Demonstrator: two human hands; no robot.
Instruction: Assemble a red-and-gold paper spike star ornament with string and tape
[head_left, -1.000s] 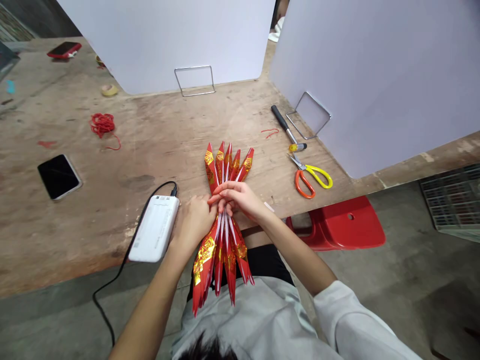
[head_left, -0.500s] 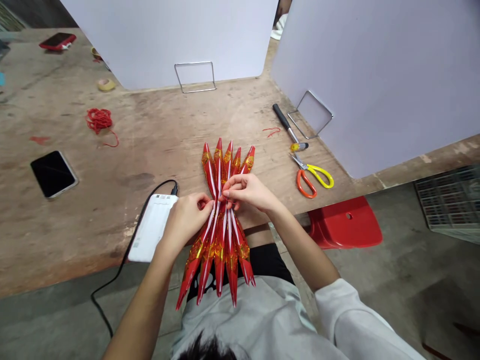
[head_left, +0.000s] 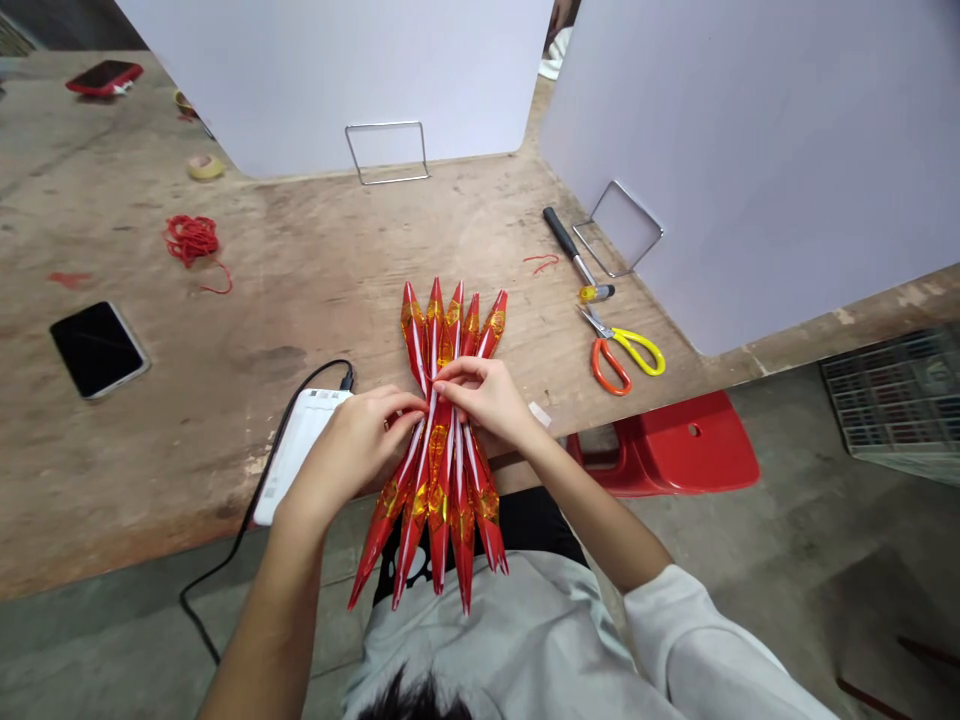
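Observation:
A red and gold folded paper bundle (head_left: 441, 490) with several pointed ends lies over the table's front edge, its lower points above the lap. It is narrow in the middle. On its left side, my left hand (head_left: 375, 430) pinches at the narrow part with thumb and forefinger. My right hand (head_left: 484, 395) is closed at the same middle part from the right, its thumb and forefinger pressed together. What is between the fingertips of each hand is too small to make out.
On the wooden table (head_left: 315, 270) are scissors (head_left: 621, 350), a hammer (head_left: 576, 255), red string (head_left: 191, 240), tape (head_left: 205, 168), a phone (head_left: 99, 348) and a white power bank (head_left: 300, 450) with a black cable. White boards (head_left: 337, 80) stand behind. A red stool (head_left: 694, 445) is at right.
My right hand has shifted slightly left and its fingers have drawn in at the bundle's middle. My left hand's fingers have straightened a little. A small white piece now shows by my right wrist.

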